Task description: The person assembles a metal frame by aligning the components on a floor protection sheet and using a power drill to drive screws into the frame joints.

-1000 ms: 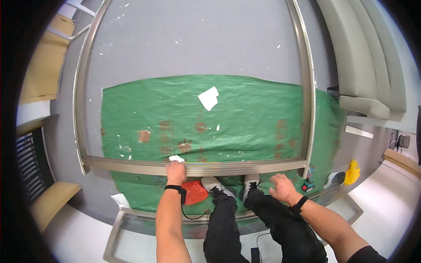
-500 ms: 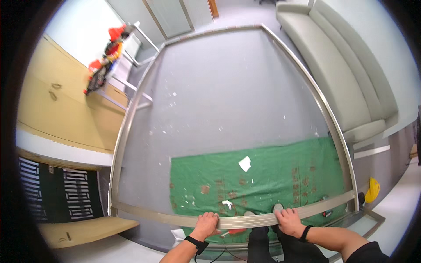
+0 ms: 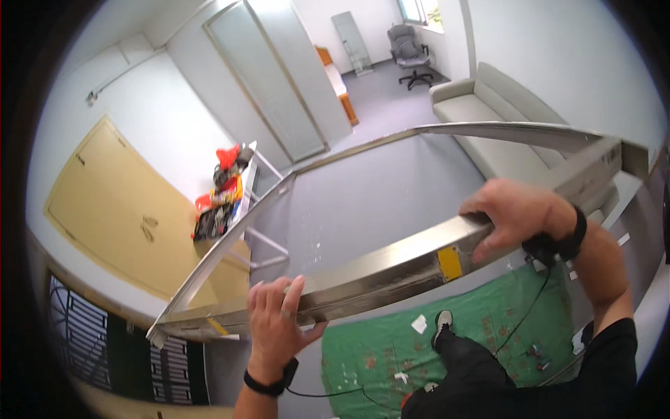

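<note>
A large rectangular metal frame stretches across the room, its near rail raised close to me and tilted, the right end higher in the picture. My left hand grips this rail left of its middle, fingers over the top and thumb beneath. Farther right, my right hand is closed around the same rail, thumb on the near face, beside a yellow sticker. Black bands circle both wrists, with dark cables hanging from them. The rail's far side under my fingers is hidden.
A green sheet with scraps on it covers the floor at my feet. Beyond the frame's left side stands a white-legged table loaded with tools and bags. A grey sofa lines the right wall; an office chair is far back.
The near rail has risen from low in front of me, tilting upward at the right. My hands now grip farther apart on it, and my view has turned up toward the room.
</note>
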Demonstrator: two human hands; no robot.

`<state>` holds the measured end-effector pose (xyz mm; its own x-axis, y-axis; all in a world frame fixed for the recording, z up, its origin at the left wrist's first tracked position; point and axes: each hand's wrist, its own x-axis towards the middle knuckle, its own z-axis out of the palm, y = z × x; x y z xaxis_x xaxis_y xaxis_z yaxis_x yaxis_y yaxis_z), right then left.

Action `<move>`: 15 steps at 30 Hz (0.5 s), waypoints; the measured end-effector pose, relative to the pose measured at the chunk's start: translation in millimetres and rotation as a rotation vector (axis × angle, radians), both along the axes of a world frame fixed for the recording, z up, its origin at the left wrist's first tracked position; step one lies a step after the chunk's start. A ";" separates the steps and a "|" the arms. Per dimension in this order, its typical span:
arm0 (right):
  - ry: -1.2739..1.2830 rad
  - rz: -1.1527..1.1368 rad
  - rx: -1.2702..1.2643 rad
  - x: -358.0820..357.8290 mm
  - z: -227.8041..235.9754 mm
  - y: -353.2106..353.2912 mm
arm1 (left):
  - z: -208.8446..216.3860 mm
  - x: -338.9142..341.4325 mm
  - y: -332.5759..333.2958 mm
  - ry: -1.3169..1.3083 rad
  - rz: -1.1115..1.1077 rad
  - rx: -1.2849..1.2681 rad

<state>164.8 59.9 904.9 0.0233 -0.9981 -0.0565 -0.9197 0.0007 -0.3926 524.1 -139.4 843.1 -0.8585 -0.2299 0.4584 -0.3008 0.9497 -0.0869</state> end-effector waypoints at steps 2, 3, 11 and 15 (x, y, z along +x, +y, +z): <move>0.015 0.004 0.032 -25.5 39.4 -19.8 | -9.1 -8.2 -0.6 0.144 0.099 -0.267; 0.023 -0.031 0.063 -32.9 67.9 -24.1 | -11.5 -13.7 0.5 0.293 0.242 -0.517; 0.044 0.021 0.049 -81.8 160.1 -83.5 | 27.0 -61.3 -132.5 0.779 0.313 -0.553; 0.201 0.070 -0.178 -111.3 195.6 -101.5 | 77.9 -78.0 -175.2 0.775 0.293 -0.670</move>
<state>53.4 -41.6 1100.5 0.0982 -0.9892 0.1088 -0.9746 -0.1178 -0.1907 446.1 -314.6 921.0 -0.2306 0.1216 0.9654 -0.7074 0.6603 -0.2521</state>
